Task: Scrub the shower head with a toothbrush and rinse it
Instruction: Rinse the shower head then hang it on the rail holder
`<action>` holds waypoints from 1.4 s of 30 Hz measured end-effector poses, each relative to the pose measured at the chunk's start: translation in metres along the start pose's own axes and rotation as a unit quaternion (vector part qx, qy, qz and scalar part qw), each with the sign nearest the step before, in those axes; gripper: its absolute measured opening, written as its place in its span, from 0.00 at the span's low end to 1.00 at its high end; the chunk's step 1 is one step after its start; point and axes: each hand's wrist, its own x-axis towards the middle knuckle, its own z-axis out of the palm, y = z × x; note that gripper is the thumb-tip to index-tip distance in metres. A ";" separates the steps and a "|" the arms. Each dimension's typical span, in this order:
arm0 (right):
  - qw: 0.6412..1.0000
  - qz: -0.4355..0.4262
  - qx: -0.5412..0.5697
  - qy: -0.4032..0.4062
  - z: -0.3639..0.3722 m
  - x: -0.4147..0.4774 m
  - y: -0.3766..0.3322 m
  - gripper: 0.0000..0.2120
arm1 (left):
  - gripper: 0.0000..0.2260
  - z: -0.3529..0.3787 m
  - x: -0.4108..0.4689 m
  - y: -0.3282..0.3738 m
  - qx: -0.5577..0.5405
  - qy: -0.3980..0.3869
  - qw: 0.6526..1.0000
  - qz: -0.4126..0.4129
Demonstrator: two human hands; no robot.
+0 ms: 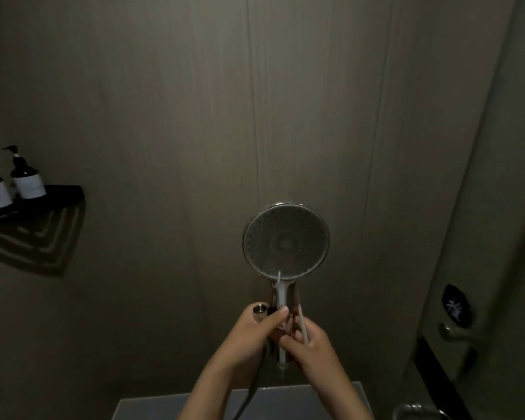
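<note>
The round chrome shower head (pixel 286 241) is held upright in front of the dark wall, its nozzle face turned toward me. My left hand (pixel 255 331) is wrapped around its chrome handle (pixel 293 295), thumb pressed across the front. My right hand (pixel 311 344) sits just right of it, touching the handle's lower end and gripping a thin white toothbrush (pixel 303 325) that points up alongside the handle. I cannot make out the bristle end. A dark hose (pixel 256 386) hangs down from the handle between my forearms.
A black corner shelf (pixel 58 192) at the left carries two dark pump bottles (pixel 28 180). On the right stands a door with a lever handle (pixel 450 331). A grey ledge (pixel 285 401) lies below my arms, with a chrome fitting (pixel 415 410) at the bottom right.
</note>
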 end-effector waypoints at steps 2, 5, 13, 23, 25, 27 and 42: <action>0.999 -0.016 -0.029 0.006 -0.016 -0.011 -0.005 0.13 | 0.08 0.017 -0.004 -0.003 0.018 -0.005 1.000 0.015; 0.997 -0.035 -0.062 0.022 -0.041 -0.025 -0.007 0.10 | 0.10 0.033 -0.011 -0.012 0.019 0.012 0.999 0.026; 0.990 -0.062 -0.097 0.080 -0.048 -0.035 -0.002 0.06 | 0.05 0.032 -0.047 -0.058 0.113 0.098 0.988 -0.025; 0.997 -0.039 -0.054 0.045 -0.014 -0.039 -0.011 0.05 | 0.07 0.027 -0.064 -0.081 0.205 0.139 0.968 -0.049; 0.997 -0.045 -0.048 0.031 -0.008 -0.040 -0.013 0.05 | 0.11 0.030 -0.064 -0.080 0.212 0.127 0.968 -0.046; 0.998 -0.042 -0.039 0.014 -0.003 -0.041 -0.014 0.04 | 0.15 0.033 -0.065 -0.076 0.213 0.120 0.968 -0.050; 0.995 -0.026 -0.089 -0.021 0.006 -0.042 -0.016 0.07 | 0.13 0.034 -0.062 -0.067 0.182 0.154 0.969 -0.068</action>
